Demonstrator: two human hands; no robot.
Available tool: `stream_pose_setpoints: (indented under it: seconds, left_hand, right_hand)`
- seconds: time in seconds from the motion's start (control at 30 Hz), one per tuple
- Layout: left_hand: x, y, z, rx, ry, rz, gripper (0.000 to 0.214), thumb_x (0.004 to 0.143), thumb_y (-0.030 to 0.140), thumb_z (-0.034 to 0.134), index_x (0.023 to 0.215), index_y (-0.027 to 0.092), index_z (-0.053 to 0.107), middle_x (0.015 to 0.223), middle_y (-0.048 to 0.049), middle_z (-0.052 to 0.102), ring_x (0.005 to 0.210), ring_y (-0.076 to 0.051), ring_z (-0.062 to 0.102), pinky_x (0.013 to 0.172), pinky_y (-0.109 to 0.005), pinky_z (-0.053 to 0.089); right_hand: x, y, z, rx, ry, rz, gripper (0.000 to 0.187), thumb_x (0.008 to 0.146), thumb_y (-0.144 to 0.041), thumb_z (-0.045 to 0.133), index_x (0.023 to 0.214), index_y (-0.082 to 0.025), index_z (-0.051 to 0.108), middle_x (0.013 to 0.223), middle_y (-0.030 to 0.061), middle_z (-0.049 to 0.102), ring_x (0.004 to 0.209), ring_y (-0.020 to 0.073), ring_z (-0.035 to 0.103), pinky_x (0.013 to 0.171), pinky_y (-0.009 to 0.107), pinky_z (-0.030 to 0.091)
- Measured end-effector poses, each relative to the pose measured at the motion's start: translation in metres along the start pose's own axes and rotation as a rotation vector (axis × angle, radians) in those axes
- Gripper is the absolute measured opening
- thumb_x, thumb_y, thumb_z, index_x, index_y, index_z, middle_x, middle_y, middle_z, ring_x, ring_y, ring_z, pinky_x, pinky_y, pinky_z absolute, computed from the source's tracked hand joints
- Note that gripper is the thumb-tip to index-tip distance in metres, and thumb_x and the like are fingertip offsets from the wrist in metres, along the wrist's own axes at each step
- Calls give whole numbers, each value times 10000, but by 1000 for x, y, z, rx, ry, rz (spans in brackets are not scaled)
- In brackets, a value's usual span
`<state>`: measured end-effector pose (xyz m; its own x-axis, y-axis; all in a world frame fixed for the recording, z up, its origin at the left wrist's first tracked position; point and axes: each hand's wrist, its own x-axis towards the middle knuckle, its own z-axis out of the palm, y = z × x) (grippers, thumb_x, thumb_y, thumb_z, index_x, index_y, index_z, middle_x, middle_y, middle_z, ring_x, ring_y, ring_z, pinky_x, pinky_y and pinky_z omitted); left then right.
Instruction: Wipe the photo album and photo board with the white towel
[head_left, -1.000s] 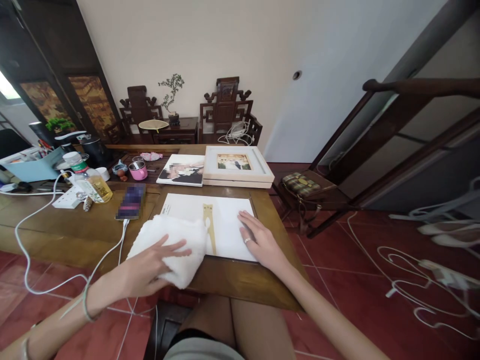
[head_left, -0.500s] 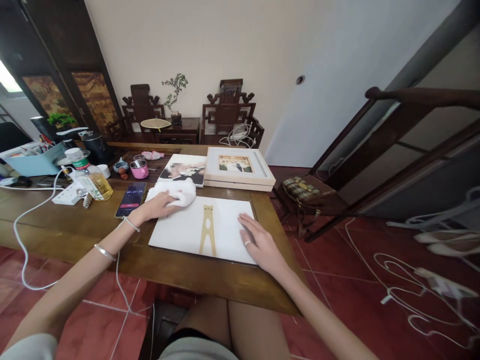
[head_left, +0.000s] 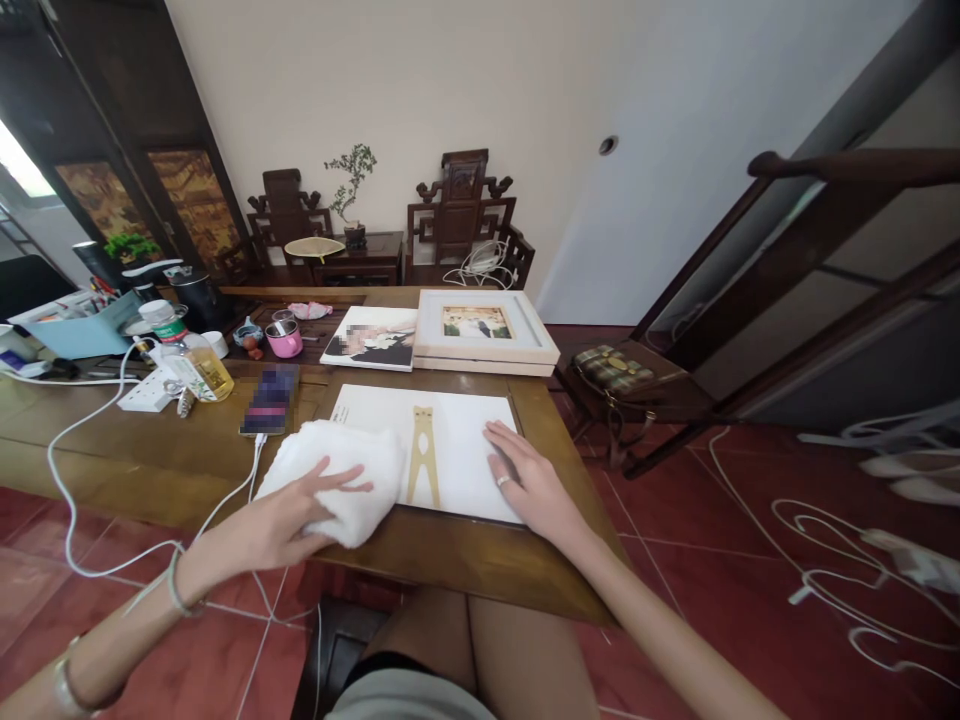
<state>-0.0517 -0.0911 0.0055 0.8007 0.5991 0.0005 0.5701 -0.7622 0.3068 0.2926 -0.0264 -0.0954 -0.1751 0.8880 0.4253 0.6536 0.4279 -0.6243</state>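
Observation:
A white board with a tan stand strip down its middle lies flat on the wooden table. My left hand presses flat on a white folded cloth over the board's near left corner, fingers spread. My right hand lies flat on the board's right edge, fingers stretched out, a ring on one finger.
Behind the board lie a photo print and a white picture frame. A phone on a white cable, an oil bottle, a power strip and a pink cup stand to the left. Carved chairs and cables on the red floor sit beyond.
My left hand has drawn the cloth from the board's far left corner back to its near left corner. My right hand has stayed on the right edge.

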Motion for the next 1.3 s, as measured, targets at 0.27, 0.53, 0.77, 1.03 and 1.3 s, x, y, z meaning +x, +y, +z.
stream_pose_setpoints:
  seconds: [0.27, 0.53, 0.77, 1.03, 1.3]
  left_hand:
    - [78, -71, -21, -59, 19, -149, 292, 912, 332, 485, 749, 146, 640, 833, -38, 700, 847, -179, 639, 964, -329, 398]
    - [111, -119, -34, -106, 175, -255, 506, 864, 502, 504, 525, 129, 455, 531, 26, 416, 543, -91, 360, 546, -216, 294]
    - [79, -36, -16, -102, 23, -108, 214, 864, 239, 516, 697, 157, 620, 809, -26, 697, 979, -209, 630, 1058, -357, 300]
    - [38, 11, -4, -101, -109, -46, 229, 861, 85, 464, 905, 187, 664, 1401, -36, 488, 1416, -190, 243, 1183, -404, 90]
    - [98, -65, -13, 19, -22, -55, 151, 742, 47, 510, 750, 156, 613, 1132, -79, 671, 1385, -240, 316, 1159, -427, 187]
  right_hand:
    - [-1, -2, -2, -36, -31, 16, 422, 904, -304, 414, 1241, -120, 590, 1365, 165, 535, 1318, 274, 449, 1121, 514, 334]
    - [0, -2, -2, -40, -32, 15, 436, 904, -305, 404, 1236, -91, 588, 1359, 181, 536, 1317, 275, 450, 1120, 513, 334]
    - [1, -3, -1, -42, -35, 15, 464, 899, -298, 396, 1236, -42, 584, 1353, 209, 532, 1320, 289, 444, 1125, 509, 328]
    - [0, 0, 1, -7, 3, 3, 408, 887, -275, 436, 1243, -152, 596, 1358, 139, 548, 1317, 269, 451, 1125, 521, 324]
    - [1, -1, -1, -26, -27, 12, 431, 896, -293, 420, 1242, -100, 589, 1361, 175, 535, 1322, 272, 445, 1125, 506, 331]
